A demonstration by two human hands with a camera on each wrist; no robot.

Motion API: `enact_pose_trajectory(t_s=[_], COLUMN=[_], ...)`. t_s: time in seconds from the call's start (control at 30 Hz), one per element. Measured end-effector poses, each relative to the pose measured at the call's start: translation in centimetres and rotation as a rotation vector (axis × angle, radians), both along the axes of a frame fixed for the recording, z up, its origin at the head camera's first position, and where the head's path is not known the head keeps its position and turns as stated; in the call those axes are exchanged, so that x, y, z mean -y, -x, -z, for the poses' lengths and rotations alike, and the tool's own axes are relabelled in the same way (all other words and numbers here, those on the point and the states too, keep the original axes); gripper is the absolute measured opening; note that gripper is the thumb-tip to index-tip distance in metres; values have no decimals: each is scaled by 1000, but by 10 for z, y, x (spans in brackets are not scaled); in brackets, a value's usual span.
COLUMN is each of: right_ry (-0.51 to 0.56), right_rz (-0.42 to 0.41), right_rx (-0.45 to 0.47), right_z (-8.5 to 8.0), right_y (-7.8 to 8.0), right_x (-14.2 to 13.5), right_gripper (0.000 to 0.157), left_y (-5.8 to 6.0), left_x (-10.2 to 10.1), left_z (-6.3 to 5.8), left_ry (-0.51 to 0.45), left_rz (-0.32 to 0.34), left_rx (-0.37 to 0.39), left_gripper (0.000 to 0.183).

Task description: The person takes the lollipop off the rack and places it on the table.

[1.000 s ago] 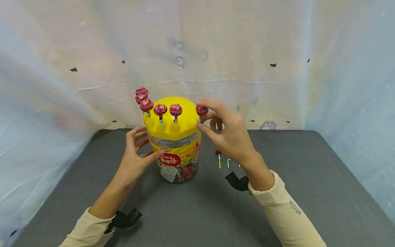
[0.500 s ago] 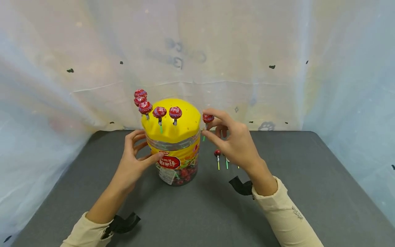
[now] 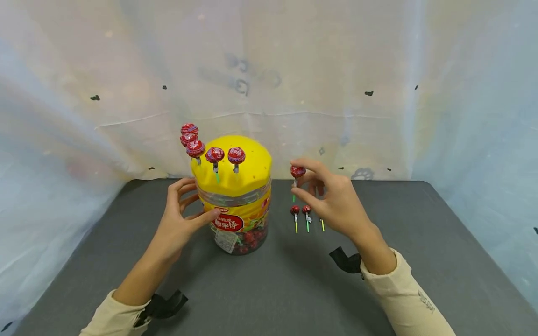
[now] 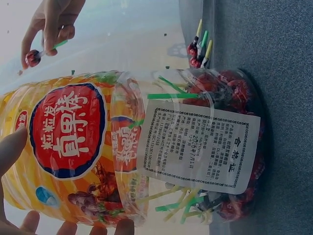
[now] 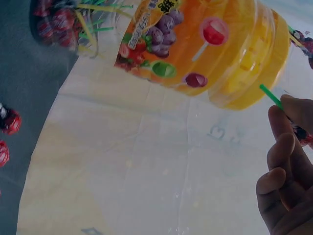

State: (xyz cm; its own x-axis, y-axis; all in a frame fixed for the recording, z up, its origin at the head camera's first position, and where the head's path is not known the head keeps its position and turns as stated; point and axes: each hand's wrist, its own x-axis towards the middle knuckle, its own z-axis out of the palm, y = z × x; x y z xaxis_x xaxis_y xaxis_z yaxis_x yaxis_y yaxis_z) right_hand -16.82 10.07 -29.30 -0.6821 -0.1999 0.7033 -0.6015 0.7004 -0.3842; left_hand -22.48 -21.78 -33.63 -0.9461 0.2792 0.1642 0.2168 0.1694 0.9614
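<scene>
A clear candy jar (image 3: 256, 207) with a yellow label and domed yellow lid (image 3: 252, 161) stands upright. My left hand (image 3: 178, 221) holds its left side, thumb across the front and fingers spread along the side. Several red-wrapped lollipops (image 3: 236, 156) stick up from the lid's left and front edge. Right of the jar, my right hand (image 3: 329, 193) pinches a lollipop (image 3: 298, 171) upright between thumb and fingers, wrapped head on top. Its green stick (image 5: 270, 94) points toward the lid in the right wrist view, apart from it. More lollipops (image 4: 234, 93) lie inside the jar's bottom.
Three loose lollipops (image 3: 307, 210) lie in a row on the dark grey table (image 3: 260, 298), right of the jar and below my right hand. A pale translucent curtain (image 3: 294, 60) hangs behind the table. Black straps (image 3: 168, 305) stick out at both wrists.
My right hand has drawn away from the lid's right edge, moving right and down with the lollipop in its pinch. The left hand keeps its hold on the jar.
</scene>
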Motion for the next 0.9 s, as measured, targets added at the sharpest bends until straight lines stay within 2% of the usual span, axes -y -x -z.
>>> enact_pose_trajectory(t_s=[0.2,0.4,0.67,0.9], right_ry=[-9,-46,-88,-66], right_rz=[46,53,59,114], right_rx=[62,156,193,217], right_z=[9,17,15,13], right_y=[-9,-12,-12,-15], right_x=[-12,-22,-35,-50], right_gripper=[56,55,56,56], left_y=[-2,-3,-3,-3], left_x=[2,-1,-2,1], left_z=[3,6,6,4], left_ry=[8,9,-2,25], left_rz=[6,9,-2,-17], left_rx=[3,-5,-22,-29], left_gripper=[81,80,78,79])
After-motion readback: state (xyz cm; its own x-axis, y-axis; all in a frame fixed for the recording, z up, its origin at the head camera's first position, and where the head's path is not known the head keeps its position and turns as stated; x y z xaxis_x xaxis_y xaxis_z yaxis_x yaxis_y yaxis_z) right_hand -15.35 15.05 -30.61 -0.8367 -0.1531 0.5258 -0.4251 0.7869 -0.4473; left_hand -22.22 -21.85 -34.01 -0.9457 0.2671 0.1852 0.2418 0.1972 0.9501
